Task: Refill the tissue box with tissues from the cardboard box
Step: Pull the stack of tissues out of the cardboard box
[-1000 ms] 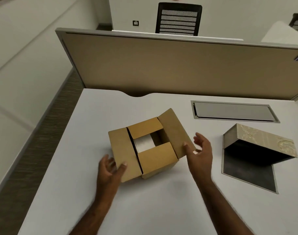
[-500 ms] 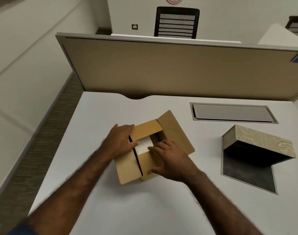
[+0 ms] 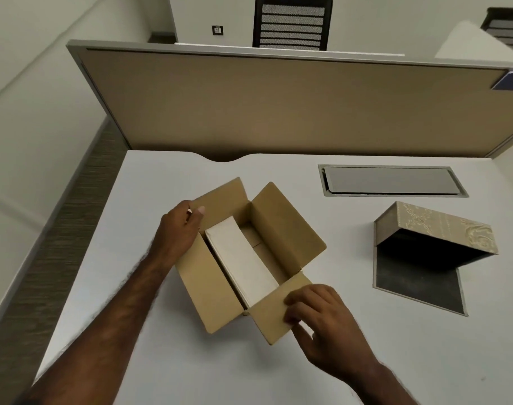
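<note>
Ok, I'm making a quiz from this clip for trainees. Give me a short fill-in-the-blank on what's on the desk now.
1. The flaps of the cardboard box are now ____.
2. The white tissue pack lies ____ the cardboard box.
3. The left hand holds back the far flap; the near flap is held by the ____ hand.
4. The tissue box stands with its lid ____.

Missing: open; inside; right; open

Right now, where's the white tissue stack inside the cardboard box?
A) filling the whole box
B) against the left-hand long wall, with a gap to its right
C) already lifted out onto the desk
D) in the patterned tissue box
B: the tissue stack lies along the left side of the open cardboard box, with bare box floor showing to its right; the patterned tissue box sits apart on the desk.
</note>
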`<state>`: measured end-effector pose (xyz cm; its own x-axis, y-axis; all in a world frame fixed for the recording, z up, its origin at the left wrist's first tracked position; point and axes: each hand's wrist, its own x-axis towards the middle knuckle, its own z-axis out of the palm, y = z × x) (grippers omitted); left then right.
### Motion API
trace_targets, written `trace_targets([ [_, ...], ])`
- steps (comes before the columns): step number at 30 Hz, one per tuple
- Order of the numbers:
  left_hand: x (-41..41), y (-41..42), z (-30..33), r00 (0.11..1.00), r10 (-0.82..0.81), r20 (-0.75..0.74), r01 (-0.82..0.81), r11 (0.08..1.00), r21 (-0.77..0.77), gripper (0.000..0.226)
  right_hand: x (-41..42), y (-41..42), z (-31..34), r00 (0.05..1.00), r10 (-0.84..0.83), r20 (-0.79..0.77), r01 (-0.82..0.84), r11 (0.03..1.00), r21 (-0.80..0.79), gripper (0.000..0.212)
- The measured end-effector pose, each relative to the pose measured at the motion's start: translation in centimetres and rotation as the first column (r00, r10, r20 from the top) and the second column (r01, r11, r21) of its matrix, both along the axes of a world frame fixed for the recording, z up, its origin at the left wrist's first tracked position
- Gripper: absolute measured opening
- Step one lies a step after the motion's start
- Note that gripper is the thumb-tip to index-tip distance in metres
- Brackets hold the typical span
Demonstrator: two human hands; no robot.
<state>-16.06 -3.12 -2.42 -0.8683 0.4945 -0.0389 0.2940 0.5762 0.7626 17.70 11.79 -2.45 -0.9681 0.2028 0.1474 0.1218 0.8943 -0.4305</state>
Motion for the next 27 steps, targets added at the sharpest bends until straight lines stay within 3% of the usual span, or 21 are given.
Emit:
trace_targets([
  [3,-0.4,-0.1,-1.2,0.984,0.103,0.146,-0.107,0.994,0.018,0.038,0.7,-0.2,-0.4,0.987,0.018,0.157,-0.015,1.0,-0.02,0.022],
  [6,-0.6,-0.2,-1.7,0.961,0.173,0.217,-0.165,0.985,-0.058,0.06,0.2,0.2,0.5,0.955,0.07,0.29,-0.043,0.994,-0.097,0.043],
  [10,0.0,-0.6,-1.1,0.976,0.19,0.106,-0.184,0.981,-0.062,0.067,-2.1,0.8,3.4,0.972,-0.125,0.201,0.182,0.938,-0.296,0.053],
  [12,0.9,-1.1,-0.7,0.981,0.193,0.031,-0.191,0.98,-0.053,0.064,-4.6,1.3,4.8,0.96,-0.232,0.156,0.279,0.84,-0.466,0.056],
  [14,2.2,-1.7,-0.6,0.982,0.19,-0.02,-0.19,0.981,-0.038,0.064,-8.1,2.0,5.4,0.936,-0.249,0.249,0.35,0.736,-0.58,0.051],
  [16,3.5,-2.0,-0.8,0.98,0.191,-0.061,-0.193,0.981,-0.024,0.064,-11.8,2.6,4.5,0.909,-0.192,0.369,0.382,0.737,-0.557,0.035],
  [18,4.5,-2.2,-1.1,0.976,0.194,-0.1,-0.198,0.98,-0.026,0.062,-14.9,2.7,2.9,0.869,-0.137,0.476,0.396,0.769,-0.501,0.038],
  [19,5.0,-2.2,-1.2,0.975,0.191,-0.115,-0.196,0.98,-0.035,0.061,-16.2,2.6,2.1,0.833,-0.099,0.544,0.416,0.761,-0.497,0.045],
  [21,5.5,-2.4,-1.5,0.976,0.175,-0.131,-0.183,0.982,-0.053,0.06,-18.2,2.2,0.7,0.756,-0.076,0.651,0.472,0.752,-0.46,0.094],
  [22,5.7,-2.5,-1.5,0.977,0.167,-0.134,-0.176,0.983,-0.059,0.059,-19.0,2.1,0.0,0.711,-0.07,0.7,0.494,0.758,-0.426,0.1],
  [24,6.0,-2.6,-1.5,0.978,0.159,-0.136,-0.169,0.983,-0.065,0.06,-20.1,2.1,-1.3,0.651,-0.06,0.757,0.519,0.763,-0.386,0.084],
  [27,6.1,-2.9,-1.4,0.977,0.161,-0.142,-0.171,0.983,-0.062,0.061,-20.8,2.1,-2.7,0.6,-0.066,0.797,0.596,0.701,-0.391,0.09],
])
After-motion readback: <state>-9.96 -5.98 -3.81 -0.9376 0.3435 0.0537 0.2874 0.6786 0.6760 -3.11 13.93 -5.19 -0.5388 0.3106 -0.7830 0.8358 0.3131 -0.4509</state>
